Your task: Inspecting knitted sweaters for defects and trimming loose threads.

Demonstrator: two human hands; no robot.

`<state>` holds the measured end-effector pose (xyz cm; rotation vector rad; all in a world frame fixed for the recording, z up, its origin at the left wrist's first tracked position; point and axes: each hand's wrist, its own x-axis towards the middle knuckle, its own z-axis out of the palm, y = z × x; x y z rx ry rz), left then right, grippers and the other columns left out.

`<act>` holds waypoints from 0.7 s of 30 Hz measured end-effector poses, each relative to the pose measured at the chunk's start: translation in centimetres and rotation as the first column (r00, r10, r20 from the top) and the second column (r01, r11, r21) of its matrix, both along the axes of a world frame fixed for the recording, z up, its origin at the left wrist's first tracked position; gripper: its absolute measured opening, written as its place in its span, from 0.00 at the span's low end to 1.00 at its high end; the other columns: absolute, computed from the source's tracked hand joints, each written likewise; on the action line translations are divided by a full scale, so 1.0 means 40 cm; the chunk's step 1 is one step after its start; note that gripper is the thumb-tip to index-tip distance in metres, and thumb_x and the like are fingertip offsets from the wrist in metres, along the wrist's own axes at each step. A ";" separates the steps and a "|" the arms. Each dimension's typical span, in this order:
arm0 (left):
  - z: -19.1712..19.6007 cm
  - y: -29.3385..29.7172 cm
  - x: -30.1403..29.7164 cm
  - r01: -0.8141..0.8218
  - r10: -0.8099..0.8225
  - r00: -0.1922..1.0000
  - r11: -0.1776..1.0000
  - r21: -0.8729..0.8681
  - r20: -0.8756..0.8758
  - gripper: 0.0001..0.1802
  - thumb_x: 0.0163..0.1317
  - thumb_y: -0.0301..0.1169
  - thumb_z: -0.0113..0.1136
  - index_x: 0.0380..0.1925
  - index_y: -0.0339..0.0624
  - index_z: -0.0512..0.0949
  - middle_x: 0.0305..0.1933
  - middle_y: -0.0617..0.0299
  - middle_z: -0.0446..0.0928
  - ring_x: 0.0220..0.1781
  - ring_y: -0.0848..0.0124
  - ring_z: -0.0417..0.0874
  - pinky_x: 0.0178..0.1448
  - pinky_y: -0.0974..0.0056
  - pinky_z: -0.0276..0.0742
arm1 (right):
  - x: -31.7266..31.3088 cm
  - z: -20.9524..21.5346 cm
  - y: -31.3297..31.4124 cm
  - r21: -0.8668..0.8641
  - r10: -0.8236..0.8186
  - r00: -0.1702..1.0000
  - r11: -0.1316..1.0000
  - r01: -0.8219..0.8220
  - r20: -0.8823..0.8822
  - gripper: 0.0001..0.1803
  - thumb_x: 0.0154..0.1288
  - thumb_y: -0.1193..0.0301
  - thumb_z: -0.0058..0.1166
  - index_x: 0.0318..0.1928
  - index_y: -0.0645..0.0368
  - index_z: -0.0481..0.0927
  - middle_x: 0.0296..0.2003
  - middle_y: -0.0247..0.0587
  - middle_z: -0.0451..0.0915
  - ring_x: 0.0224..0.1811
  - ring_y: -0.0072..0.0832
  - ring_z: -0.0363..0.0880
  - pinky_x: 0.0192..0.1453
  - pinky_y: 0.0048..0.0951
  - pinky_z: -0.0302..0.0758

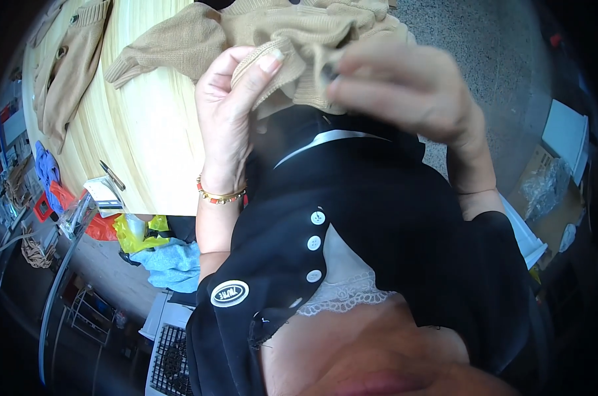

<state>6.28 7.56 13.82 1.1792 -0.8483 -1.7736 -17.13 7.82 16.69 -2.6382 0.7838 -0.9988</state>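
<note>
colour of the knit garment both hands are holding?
Beige knit garment, plain, no pattern; clearest in the head view.

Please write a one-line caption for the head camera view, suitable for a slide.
Both hands, left hand and right hand, pinch a beige knitted garment above a pale wooden table.

A tan knit sweater (299, 33) lies bunched at twelve o'clock on the pale wood table (147, 138), one sleeve trailing toward ten o'clock, its ribbed hem lifted and pinched up off the surface.
</note>
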 end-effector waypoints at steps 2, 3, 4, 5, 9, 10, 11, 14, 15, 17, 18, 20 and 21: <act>-0.011 0.006 -0.020 -0.069 0.055 0.988 0.993 -0.096 -0.145 0.07 0.62 0.26 0.66 0.39 0.38 0.81 0.37 0.64 0.82 0.36 0.84 0.79 0.39 0.80 0.73 | 0.042 -0.024 0.025 0.153 0.120 0.990 0.980 -0.129 0.069 0.04 0.59 0.73 0.56 0.36 0.53 0.78 0.37 0.32 0.76 0.29 0.22 0.80 0.26 0.21 0.78; -0.017 0.011 -0.031 -0.098 0.081 0.987 0.987 -0.127 -0.137 0.07 0.62 0.27 0.66 0.39 0.37 0.81 0.37 0.66 0.81 0.36 0.83 0.78 0.40 0.79 0.72 | 0.060 -0.033 0.034 0.199 0.209 0.978 0.958 -0.208 0.020 0.03 0.59 0.72 0.55 0.34 0.54 0.76 0.33 0.32 0.74 0.27 0.21 0.79 0.24 0.20 0.77; -0.022 0.011 -0.037 -0.068 0.075 0.997 0.975 -0.209 0.029 0.07 0.63 0.27 0.65 0.39 0.37 0.81 0.37 0.67 0.80 0.36 0.82 0.78 0.41 0.78 0.72 | 0.069 -0.040 0.036 0.158 0.182 0.982 0.970 -0.187 0.044 0.03 0.59 0.72 0.55 0.34 0.54 0.76 0.33 0.32 0.74 0.27 0.21 0.79 0.24 0.20 0.77; -0.026 0.012 -0.042 -0.008 0.060 0.982 0.960 -0.280 0.181 0.08 0.63 0.27 0.65 0.40 0.36 0.80 0.38 0.68 0.79 0.38 0.82 0.77 0.43 0.77 0.72 | 0.075 -0.046 0.036 0.093 0.186 0.981 0.977 -0.190 0.058 0.03 0.59 0.72 0.54 0.34 0.54 0.76 0.33 0.31 0.73 0.27 0.20 0.78 0.24 0.20 0.77; -0.032 0.025 -0.044 -0.025 0.049 0.998 0.917 -0.399 0.049 0.08 0.67 0.26 0.60 0.44 0.35 0.79 0.40 0.66 0.79 0.42 0.82 0.77 0.46 0.76 0.72 | 0.064 -0.060 0.003 -0.051 0.100 0.985 0.994 -0.094 0.142 0.07 0.56 0.73 0.57 0.37 0.53 0.81 0.34 0.30 0.75 0.27 0.19 0.78 0.25 0.20 0.77; -0.031 0.028 -0.041 -0.031 0.053 0.998 0.914 -0.405 0.043 0.08 0.67 0.26 0.60 0.44 0.35 0.79 0.40 0.66 0.79 0.42 0.82 0.77 0.46 0.76 0.72 | 0.059 -0.063 -0.006 -0.088 0.074 0.986 0.994 -0.061 0.150 0.08 0.56 0.73 0.58 0.38 0.53 0.82 0.35 0.30 0.76 0.27 0.19 0.79 0.26 0.20 0.77; -0.030 0.031 -0.036 -0.043 0.038 0.999 0.929 -0.369 -0.019 0.10 0.68 0.26 0.58 0.46 0.34 0.78 0.41 0.65 0.80 0.42 0.82 0.77 0.47 0.76 0.72 | 0.054 -0.065 -0.013 -0.125 0.047 0.986 0.992 -0.027 0.159 0.09 0.55 0.73 0.59 0.39 0.53 0.84 0.35 0.31 0.77 0.27 0.19 0.79 0.26 0.19 0.77; -0.031 0.039 -0.027 -0.042 0.020 0.998 0.942 -0.334 -0.067 0.12 0.70 0.26 0.55 0.50 0.32 0.77 0.45 0.63 0.80 0.44 0.82 0.77 0.49 0.76 0.72 | 0.047 -0.067 -0.022 -0.145 -0.005 0.979 0.989 0.036 0.204 0.11 0.53 0.74 0.62 0.39 0.55 0.84 0.34 0.32 0.78 0.27 0.20 0.80 0.28 0.20 0.79; -0.032 0.038 -0.024 -0.042 0.012 0.995 0.947 -0.318 -0.097 0.14 0.69 0.27 0.57 0.51 0.32 0.76 0.46 0.62 0.80 0.45 0.81 0.78 0.51 0.75 0.72 | 0.046 -0.066 -0.024 -0.146 -0.032 0.980 0.987 0.061 0.194 0.12 0.52 0.74 0.63 0.40 0.55 0.84 0.34 0.32 0.78 0.28 0.21 0.80 0.28 0.20 0.79; -0.033 0.037 -0.019 -0.044 0.005 0.992 0.952 -0.302 -0.130 0.16 0.67 0.28 0.59 0.52 0.32 0.76 0.47 0.62 0.80 0.47 0.80 0.78 0.52 0.75 0.73 | 0.049 -0.065 -0.026 -0.147 -0.058 0.982 0.985 0.086 0.182 0.13 0.51 0.74 0.64 0.40 0.55 0.84 0.34 0.32 0.78 0.28 0.21 0.80 0.29 0.20 0.80; -0.033 0.037 -0.017 -0.011 -0.028 0.994 0.935 -0.354 -0.104 0.20 0.64 0.28 0.63 0.54 0.32 0.74 0.49 0.61 0.79 0.48 0.78 0.79 0.54 0.74 0.73 | 0.052 -0.066 -0.028 -0.150 -0.075 0.981 0.983 0.102 0.177 0.13 0.51 0.74 0.64 0.40 0.56 0.84 0.33 0.32 0.78 0.28 0.21 0.81 0.29 0.20 0.80; -0.034 0.035 -0.016 0.039 -0.064 0.997 0.904 -0.426 -0.045 0.30 0.54 0.28 0.73 0.56 0.34 0.71 0.52 0.60 0.77 0.52 0.73 0.79 0.57 0.71 0.74 | 0.059 -0.073 -0.033 -0.107 -0.124 0.975 0.984 0.145 0.184 0.12 0.53 0.73 0.65 0.41 0.57 0.84 0.33 0.33 0.79 0.29 0.22 0.81 0.30 0.20 0.80; -0.035 0.035 -0.018 0.046 -0.075 0.996 0.903 -0.428 -0.052 0.30 0.54 0.28 0.73 0.56 0.34 0.71 0.52 0.60 0.77 0.52 0.73 0.79 0.57 0.71 0.74 | 0.063 -0.078 -0.035 -0.128 -0.111 0.975 0.982 0.137 0.194 0.12 0.53 0.73 0.65 0.41 0.57 0.84 0.33 0.33 0.79 0.29 0.22 0.81 0.30 0.20 0.80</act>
